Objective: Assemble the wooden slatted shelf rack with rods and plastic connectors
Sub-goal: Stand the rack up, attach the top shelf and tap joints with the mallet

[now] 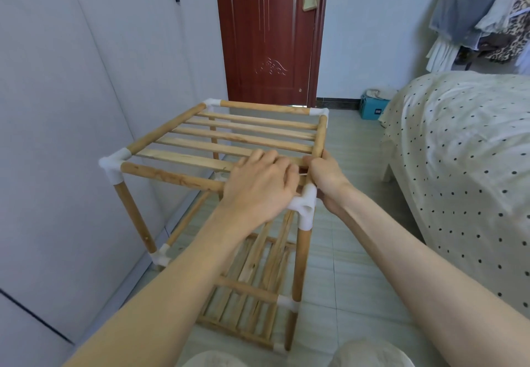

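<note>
Standing upright on the pale tiled floor (pixel 352 255), the light wooden slatted shelf rack with round rods and white plastic corner connectors (pixel 229 143) sits between a white wardrobe wall (pixel 57 108) on the left and a bed under a cream black-dotted cover (pixel 459 151) on the right. Its top tier lies level, with flat slats running left to right and side rods pointing away toward a dark red-brown door (pixel 269 37); its legs are vertical, and lower slatted tiers show beneath. At the near left corner a white connector (pixel 113 166) joins three rods. The left hand (pixel 258 183) lies over the front rod and nearest slat, fingers curled down around them. Just beside it, the right hand (pixel 324 174) grips the near end of the right side rod, above the near right white connector (pixel 305 206). Farther right, a blue box (pixel 372 110) sits by the wall, and clothes (pixel 487 16) hang above the bed.
</note>
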The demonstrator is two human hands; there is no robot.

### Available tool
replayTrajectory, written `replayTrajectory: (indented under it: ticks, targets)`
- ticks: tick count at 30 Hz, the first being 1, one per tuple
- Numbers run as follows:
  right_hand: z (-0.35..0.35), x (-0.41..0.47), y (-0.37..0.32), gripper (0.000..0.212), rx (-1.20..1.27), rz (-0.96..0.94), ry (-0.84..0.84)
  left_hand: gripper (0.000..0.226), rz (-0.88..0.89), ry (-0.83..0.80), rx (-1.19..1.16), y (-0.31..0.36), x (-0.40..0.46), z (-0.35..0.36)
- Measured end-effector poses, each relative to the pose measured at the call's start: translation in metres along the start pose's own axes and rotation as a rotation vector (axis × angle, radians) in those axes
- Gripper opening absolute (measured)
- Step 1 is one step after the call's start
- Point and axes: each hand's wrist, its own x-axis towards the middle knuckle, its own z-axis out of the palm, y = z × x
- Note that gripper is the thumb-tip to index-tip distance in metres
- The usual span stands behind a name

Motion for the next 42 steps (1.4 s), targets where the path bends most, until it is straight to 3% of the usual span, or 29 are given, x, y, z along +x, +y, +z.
replayTrajectory:
  ticks: [4, 11, 16, 19, 23, 26, 31, 34, 37, 40, 42]
  targets:
    - [-0.001, 0.005, -0.015, 0.033, 0.297, 0.247, -0.050, 0.054, 0.125, 0.047, -0.045, -0.002, -0.006, -0.004]
    - [0.003, 0.021, -0.014, 0.041, 0.365, 0.157, -0.044, 0.062, -0.013, 0.138, 0.117, 0.011, -0.007, -0.004]
    - [0.009, 0.031, -0.008, 0.042, 0.382, 0.153, -0.032, 0.055, -0.091, 0.208, 0.062, 0.007, -0.005, -0.002]
    - [0.011, 0.029, -0.009, 0.041, 0.358, 0.166, -0.017, 0.063, -0.088, 0.222, 0.012, 0.006, -0.006, 0.001]
    - [0.000, 0.027, -0.017, 0.028, 0.338, 0.181, 0.011, 0.059, -0.094, 0.197, 0.006, 0.014, 0.007, 0.009]
    - [-0.010, 0.016, -0.010, 0.022, 0.255, 0.124, 0.089, 0.053, -0.109, 0.206, -0.043, 0.019, 0.027, 0.019]
    - [-0.030, -0.030, 0.016, 0.026, -0.015, -0.167, 0.163, 0.034, 0.018, 0.245, -0.271, 0.030, 0.068, 0.031]
    - [-0.043, -0.046, 0.024, 0.037, -0.196, -0.263, 0.122, 0.039, 0.177, 0.150, -0.002, 0.029, 0.068, 0.041]
    - [-0.040, -0.056, 0.037, 0.040, -0.362, -0.252, 0.159, 0.046, 0.227, 0.121, 0.135, 0.020, 0.046, 0.047]
    - [-0.028, -0.058, 0.054, 0.031, -0.426, -0.150, 0.178, 0.056, 0.279, 0.144, 0.085, 0.003, 0.014, 0.049]
    - [-0.013, -0.057, 0.067, 0.027, -0.517, -0.085, 0.067, 0.057, 0.282, 0.061, -0.005, -0.022, -0.019, 0.051]
